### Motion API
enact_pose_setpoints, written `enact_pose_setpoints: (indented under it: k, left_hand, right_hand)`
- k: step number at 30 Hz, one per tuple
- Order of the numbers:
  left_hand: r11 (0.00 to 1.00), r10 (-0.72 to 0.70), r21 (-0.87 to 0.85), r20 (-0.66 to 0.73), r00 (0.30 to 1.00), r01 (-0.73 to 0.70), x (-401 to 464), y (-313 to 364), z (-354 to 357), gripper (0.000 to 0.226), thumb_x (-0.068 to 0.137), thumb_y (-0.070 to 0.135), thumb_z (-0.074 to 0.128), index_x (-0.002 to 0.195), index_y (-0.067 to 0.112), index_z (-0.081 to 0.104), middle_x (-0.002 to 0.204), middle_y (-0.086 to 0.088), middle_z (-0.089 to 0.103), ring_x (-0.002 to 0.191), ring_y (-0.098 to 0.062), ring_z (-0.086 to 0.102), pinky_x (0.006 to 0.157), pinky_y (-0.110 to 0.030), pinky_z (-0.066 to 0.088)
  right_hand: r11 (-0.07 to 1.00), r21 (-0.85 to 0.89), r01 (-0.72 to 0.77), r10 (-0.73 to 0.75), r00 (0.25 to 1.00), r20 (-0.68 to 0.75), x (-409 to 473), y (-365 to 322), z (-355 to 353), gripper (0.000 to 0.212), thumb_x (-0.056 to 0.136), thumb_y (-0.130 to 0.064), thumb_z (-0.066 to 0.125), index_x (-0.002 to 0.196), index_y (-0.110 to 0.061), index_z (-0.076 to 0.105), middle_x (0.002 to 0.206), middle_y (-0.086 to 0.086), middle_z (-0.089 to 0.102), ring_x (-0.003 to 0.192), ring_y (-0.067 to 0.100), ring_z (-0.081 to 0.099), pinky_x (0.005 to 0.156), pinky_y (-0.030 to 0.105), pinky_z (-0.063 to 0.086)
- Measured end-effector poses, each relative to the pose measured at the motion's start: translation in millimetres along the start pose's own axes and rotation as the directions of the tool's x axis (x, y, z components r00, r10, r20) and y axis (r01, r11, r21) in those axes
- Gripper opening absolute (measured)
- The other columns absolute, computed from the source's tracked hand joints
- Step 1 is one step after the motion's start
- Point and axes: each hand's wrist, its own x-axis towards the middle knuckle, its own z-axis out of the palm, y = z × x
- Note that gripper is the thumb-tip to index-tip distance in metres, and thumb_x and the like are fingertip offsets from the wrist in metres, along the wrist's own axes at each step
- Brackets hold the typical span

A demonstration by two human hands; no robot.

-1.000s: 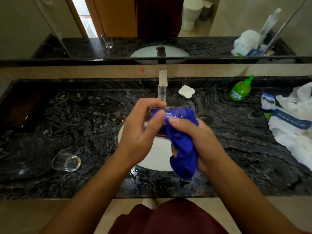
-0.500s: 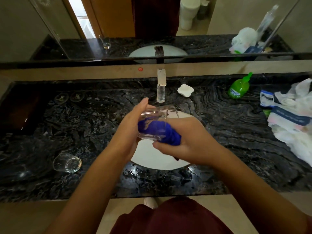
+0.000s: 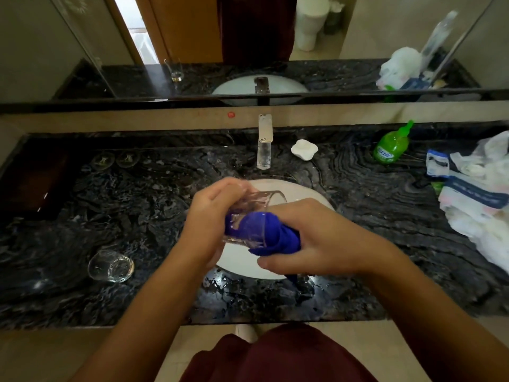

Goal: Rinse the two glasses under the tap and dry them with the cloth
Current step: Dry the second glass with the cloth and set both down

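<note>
Over the white sink basin my left hand grips a clear glass lying on its side, mouth toward the right. My right hand holds a blue cloth, bunched and pushed into the glass's mouth; a tail of cloth hangs below the hand. A second clear glass stands on the black marble counter at the left. The tap rises behind the basin; no water shows from it.
A white soap dish sits right of the tap. A green bottle and crumpled plastic bags lie at the right. Two round coasters lie at the back left. A mirror runs along the wall.
The cloth went from wrapping the outside of the glass to being stuffed inside it. Both hands with the glass dropped slightly lower over the basin.
</note>
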Motion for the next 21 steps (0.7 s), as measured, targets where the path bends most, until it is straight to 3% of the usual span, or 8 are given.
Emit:
enact_pose_setpoints:
  k: [2, 4, 6, 8, 10, 13, 15, 21]
  left_hand:
    - [0.965, -0.214, -0.158, 0.0, 0.977, 0.211, 0, -1, 2, 0.015, 0.084, 0.028, 0.07, 0.082, 0.014, 0.074, 0.078, -0.003, 0.071, 0.069, -0.018, 0.066, 0.058, -0.027, 0.056]
    - [0.894, -0.354, -0.284, 0.029, 0.935, 0.347, 0, -2, 2, 0.027, 0.091, 0.034, 0.062, 0.093, 0.008, 0.069, 0.08, -0.005, 0.071, 0.066, -0.022, 0.067, 0.057, -0.029, 0.056]
    - [0.854, -0.397, -0.332, 0.084, 0.914, 0.401, 0, -2, 2, 0.032, 0.097, 0.035, 0.054, 0.091, 0.008, 0.069, 0.079, -0.009, 0.074, 0.063, -0.028, 0.071, 0.056, -0.034, 0.058]
    - [0.841, -0.406, -0.349, 0.099, 0.908, 0.414, 1, -2, 4, 0.035, 0.098, 0.035, 0.051, 0.088, 0.011, 0.074, 0.083, -0.009, 0.075, 0.065, -0.03, 0.073, 0.056, -0.037, 0.058]
    - [0.841, -0.414, -0.349, 0.074, 0.907, 0.413, 2, -3, 4, 0.034, 0.098, 0.035, 0.05, 0.088, 0.013, 0.075, 0.081, -0.007, 0.074, 0.065, -0.026, 0.072, 0.055, -0.036, 0.057]
    - [0.822, -0.439, -0.361, 0.093, 0.894, 0.441, 5, -3, 2, 0.033, 0.095, 0.035, 0.052, 0.081, 0.014, 0.074, 0.077, -0.007, 0.069, 0.061, -0.025, 0.067, 0.053, -0.034, 0.054]
    - [0.805, -0.444, -0.372, 0.138, 0.885, 0.462, 6, -3, -1, 0.036, 0.095, 0.036, 0.051, 0.079, 0.014, 0.074, 0.078, -0.008, 0.067, 0.061, -0.026, 0.066, 0.052, -0.033, 0.053]
    - [0.811, -0.412, -0.308, 0.305, 0.859, 0.498, 6, -5, -6, 0.046, 0.09, 0.046, 0.052, 0.093, 0.01, 0.079, 0.086, -0.017, 0.068, 0.061, -0.034, 0.063, 0.044, -0.028, 0.049]
  right_hand:
    - [0.997, -0.063, 0.045, -0.048, 0.997, -0.052, -1, -2, -6, 0.021, 0.086, -0.031, 0.087, 0.094, -0.022, 0.07, 0.075, -0.008, 0.067, 0.065, 0.011, 0.062, 0.062, 0.024, 0.048]
    - [0.988, 0.152, 0.023, 0.01, 0.978, -0.208, -2, 0, -13, 0.021, 0.087, -0.039, 0.083, 0.09, -0.023, 0.07, 0.072, -0.003, 0.071, 0.061, 0.012, 0.066, 0.057, 0.022, 0.05]
    - [0.952, 0.307, -0.018, 0.139, 0.915, -0.379, 1, 2, -14, 0.02, 0.088, -0.046, 0.07, 0.093, -0.028, 0.065, 0.076, -0.006, 0.071, 0.064, 0.008, 0.065, 0.059, 0.024, 0.05]
    - [0.928, 0.347, -0.133, 0.271, 0.88, -0.389, 6, 5, -9, 0.016, 0.083, -0.045, 0.053, 0.094, -0.035, 0.058, 0.079, -0.009, 0.066, 0.064, 0.005, 0.06, 0.061, 0.037, 0.047]
    - [0.941, 0.272, -0.202, 0.29, 0.895, -0.339, 8, 5, -4, 0.02, 0.079, -0.039, 0.046, 0.097, -0.038, 0.056, 0.087, -0.009, 0.067, 0.067, 0.011, 0.063, 0.059, 0.048, 0.049]
    - [0.992, 0.123, -0.036, 0.078, 0.93, -0.359, 5, 3, -3, 0.019, 0.094, -0.028, 0.056, 0.111, -0.03, 0.063, 0.1, -0.01, 0.068, 0.091, 0.015, 0.066, 0.074, 0.039, 0.054]
    - [0.998, 0.056, 0.023, 0.001, 0.916, -0.402, 3, 3, -1, 0.023, 0.096, -0.022, 0.069, 0.119, -0.023, 0.066, 0.116, -0.011, 0.07, 0.109, 0.016, 0.067, 0.087, 0.038, 0.055]
    - [0.97, -0.226, -0.088, -0.027, 0.886, -0.463, 8, 0, 3, 0.028, 0.088, -0.029, 0.082, 0.114, -0.024, 0.074, 0.13, -0.009, 0.071, 0.112, 0.018, 0.064, 0.094, 0.044, 0.053]
